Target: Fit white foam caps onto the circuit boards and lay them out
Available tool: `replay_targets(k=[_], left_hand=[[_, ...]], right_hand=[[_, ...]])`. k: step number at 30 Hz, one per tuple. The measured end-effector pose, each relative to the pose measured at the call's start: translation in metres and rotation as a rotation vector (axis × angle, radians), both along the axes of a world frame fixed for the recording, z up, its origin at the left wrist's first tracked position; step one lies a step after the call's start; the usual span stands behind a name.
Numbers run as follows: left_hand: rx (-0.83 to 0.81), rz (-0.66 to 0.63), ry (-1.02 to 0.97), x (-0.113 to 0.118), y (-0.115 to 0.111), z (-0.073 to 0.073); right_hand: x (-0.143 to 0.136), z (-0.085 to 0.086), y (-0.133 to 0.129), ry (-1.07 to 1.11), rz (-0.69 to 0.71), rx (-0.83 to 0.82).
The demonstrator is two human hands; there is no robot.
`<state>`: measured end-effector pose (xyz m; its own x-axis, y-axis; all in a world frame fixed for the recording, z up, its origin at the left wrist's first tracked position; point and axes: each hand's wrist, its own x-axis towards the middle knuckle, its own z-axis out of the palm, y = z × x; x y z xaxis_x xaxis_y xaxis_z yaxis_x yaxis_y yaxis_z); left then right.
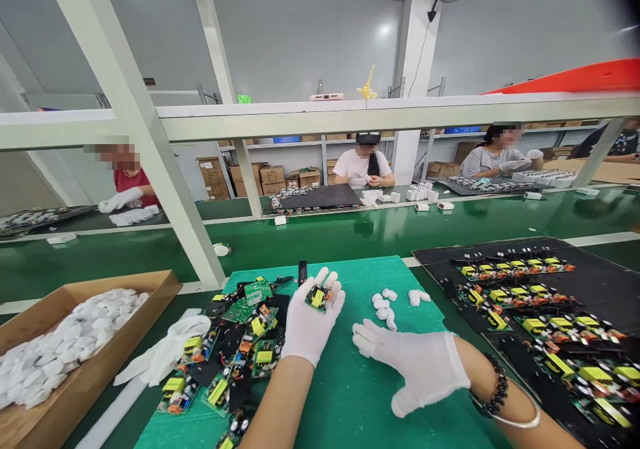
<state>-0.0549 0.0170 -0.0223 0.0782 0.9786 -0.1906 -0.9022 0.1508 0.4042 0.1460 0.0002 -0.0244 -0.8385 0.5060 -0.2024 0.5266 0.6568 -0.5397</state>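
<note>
My left hand (309, 332), in a white glove, is palm up over the green mat (345, 395). Its fingers curl around a small circuit board (318, 298) that has a yellow component on it. To the right, my gloved right hand (420, 362) is stretched out flat over the mat, thumb apart, holding nothing. Just beyond its fingertips lie several small white pieces (384, 310), with a few more white pieces (418, 297) farther right. A heap of circuit boards (257, 355) with black parts covers the mat's left side, next to my left forearm.
At far left stands a cardboard box (155, 289) full of white pieces, with a loose white glove (175, 345) beside it. A black board (590, 289) on the right bears rows of circuit boards. Behind runs a green conveyor (320, 235); several co-workers sit across it. A white frame post (185, 215) rises at left.
</note>
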Motion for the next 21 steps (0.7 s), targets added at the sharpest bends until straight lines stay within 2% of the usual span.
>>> replay_targets(k=[3, 7, 10, 12, 16, 18, 21], left_hand=[[0.000, -0.008, 0.002, 0.000, 0.001, -0.003], [0.039, 0.017, 0.063, 0.002, 0.002, -0.004], [0.061, 0.030, 0.108, 0.002, 0.001, -0.002], [0.064, 0.027, 0.119, 0.002, 0.001, -0.001], [0.054, 0.032, 0.129, 0.002, 0.004, -0.008], [0.037, 0.026, 0.134, 0.001, 0.008, -0.015], [0.001, -0.035, 0.122, 0.002, 0.010, -0.023]], right_hand=[[-0.016, -0.008, -0.004, 0.000, -0.003, 0.034], [-0.059, -0.015, -0.011, 0.160, -0.043, 0.240], [-0.072, -0.017, -0.015, 0.208, -0.043, 0.309], [-0.062, -0.016, -0.015, 0.163, -0.071, 0.266], [-0.018, -0.004, 0.000, 0.016, -0.127, 0.050], [-0.003, 0.003, 0.013, 0.047, -0.105, -0.031], [0.000, 0.002, 0.026, 0.154, -0.111, -0.046]])
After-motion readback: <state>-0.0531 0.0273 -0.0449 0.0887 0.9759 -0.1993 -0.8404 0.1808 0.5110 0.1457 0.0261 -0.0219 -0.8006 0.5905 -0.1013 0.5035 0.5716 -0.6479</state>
